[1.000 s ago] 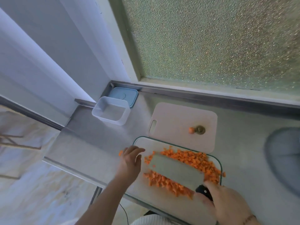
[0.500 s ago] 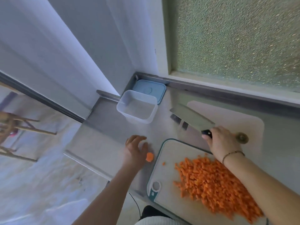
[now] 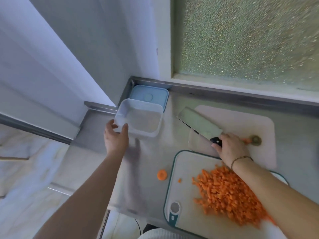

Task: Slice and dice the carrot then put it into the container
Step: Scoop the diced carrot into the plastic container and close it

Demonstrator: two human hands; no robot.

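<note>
A pile of diced carrot [image 3: 229, 194] lies on the white cutting board with a teal rim [image 3: 183, 169] at the lower right. One round carrot slice [image 3: 162, 174] sits on the steel counter just left of that board. My left hand [image 3: 116, 137] grips the near left corner of the clear plastic container [image 3: 140, 121], thumb over the rim. My right hand [image 3: 231, 149] holds the black handle of the cleaver [image 3: 198, 124], whose blade points left over the counter.
A blue lid [image 3: 151, 94] lies in the corner behind the container. A second white board [image 3: 241, 123] holds the carrot end and top [image 3: 253, 140]. The counter [image 3: 96, 152] ends at the left and front edges. A frosted window stands behind.
My left hand left the carrot slice on the counter and reached forward to grasp the container's corner. My right hand lifted the cleaver off the carrot pile and carried it over the counter.
</note>
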